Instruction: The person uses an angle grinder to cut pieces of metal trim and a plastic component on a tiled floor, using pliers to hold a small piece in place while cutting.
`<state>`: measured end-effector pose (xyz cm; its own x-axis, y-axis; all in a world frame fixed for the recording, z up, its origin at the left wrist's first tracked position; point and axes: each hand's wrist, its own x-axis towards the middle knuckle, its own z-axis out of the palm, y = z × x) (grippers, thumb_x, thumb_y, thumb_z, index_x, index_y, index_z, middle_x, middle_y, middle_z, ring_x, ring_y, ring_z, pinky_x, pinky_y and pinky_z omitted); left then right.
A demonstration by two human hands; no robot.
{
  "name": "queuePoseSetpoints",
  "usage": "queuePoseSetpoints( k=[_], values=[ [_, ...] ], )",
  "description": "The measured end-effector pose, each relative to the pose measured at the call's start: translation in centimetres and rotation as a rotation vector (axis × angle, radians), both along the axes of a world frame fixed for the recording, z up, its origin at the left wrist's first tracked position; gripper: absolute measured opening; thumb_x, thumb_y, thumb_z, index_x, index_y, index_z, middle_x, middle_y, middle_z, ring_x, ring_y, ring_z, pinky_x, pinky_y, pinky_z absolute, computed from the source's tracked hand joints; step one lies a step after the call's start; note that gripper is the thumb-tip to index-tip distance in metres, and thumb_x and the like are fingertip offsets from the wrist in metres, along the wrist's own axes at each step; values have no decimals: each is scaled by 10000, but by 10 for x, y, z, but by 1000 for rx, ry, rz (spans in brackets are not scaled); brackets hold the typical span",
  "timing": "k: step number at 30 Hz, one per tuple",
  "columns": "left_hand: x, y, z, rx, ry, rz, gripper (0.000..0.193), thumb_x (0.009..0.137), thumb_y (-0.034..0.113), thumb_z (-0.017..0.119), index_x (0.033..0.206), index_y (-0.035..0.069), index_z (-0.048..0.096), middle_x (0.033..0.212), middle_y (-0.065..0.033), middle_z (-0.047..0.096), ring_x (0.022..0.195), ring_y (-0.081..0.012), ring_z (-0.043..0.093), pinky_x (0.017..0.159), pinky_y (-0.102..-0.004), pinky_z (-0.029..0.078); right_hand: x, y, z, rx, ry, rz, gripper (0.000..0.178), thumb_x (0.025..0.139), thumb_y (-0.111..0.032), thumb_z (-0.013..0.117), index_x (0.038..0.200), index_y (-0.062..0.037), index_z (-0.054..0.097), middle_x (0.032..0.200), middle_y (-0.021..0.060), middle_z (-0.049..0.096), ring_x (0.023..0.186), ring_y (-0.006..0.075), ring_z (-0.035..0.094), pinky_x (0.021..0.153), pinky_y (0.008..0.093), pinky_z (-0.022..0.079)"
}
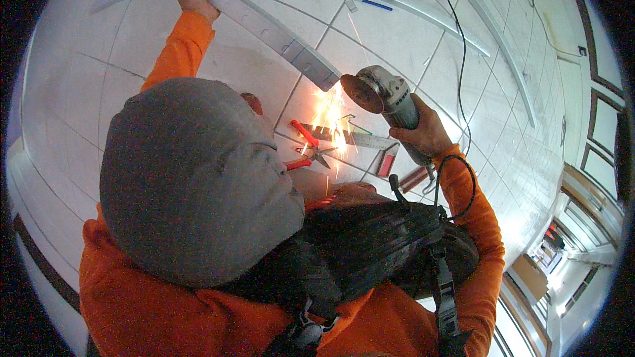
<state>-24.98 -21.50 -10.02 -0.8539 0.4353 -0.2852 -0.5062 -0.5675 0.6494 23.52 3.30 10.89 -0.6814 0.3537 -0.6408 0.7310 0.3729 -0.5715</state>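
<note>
Above a floor of pale square tiles point(246, 63), the left hand point(198, 1) is closed round a long, flat, silvery metal strip point(264, 28), presumably steadying it well away from the sparks. The right hand point(428, 131) wraps the body of a grey angle grinder point(401, 100), holding its dark round disc point(362, 94) at the strip's near end; glare makes actual contact hard to confirm. Bright orange sparks point(327, 116) fall near red-handled metal snips point(307, 135) and a flat grey metal blade point(369, 139), probably kept within reach.
</note>
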Motion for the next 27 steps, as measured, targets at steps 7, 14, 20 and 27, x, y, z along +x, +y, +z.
queuePoseSetpoints(
  k=[7,14,20,27],
  values=[
    [28,14,38,-94,-68,92,634,994,567,210,1109,26,519,895,-154,576,823,-343,586,822,-531,499,-3,-4,5,17,-20,-1,735,674,-217,821,1302,-21,494,1065,167,694,985,277,681,874,373,527],
    [26,13,37,-48,-41,67,613,996,552,221,1071,21,519,867,-149,576,771,-336,580,802,-526,506,-3,-5,5,101,-40,-5,750,653,-235,836,1298,-37,507,1073,170,693,995,286,679,880,379,525],
    [29,16,46,-68,-18,82,681,962,670,190,951,36,440,786,-116,492,690,-294,501,711,-507,469,-7,-1,5,-15,-104,8,870,621,-236,855,1351,19,457,1120,174,657,1018,255,642,914,352,495],
    [31,14,45,-16,-80,62,594,965,609,235,963,52,442,794,-118,505,700,-293,512,734,-513,470,0,0,-2,-11,73,31,679,650,-241,841,1225,-47,538,1071,165,698,1009,308,680,883,396,524]
  ],
)
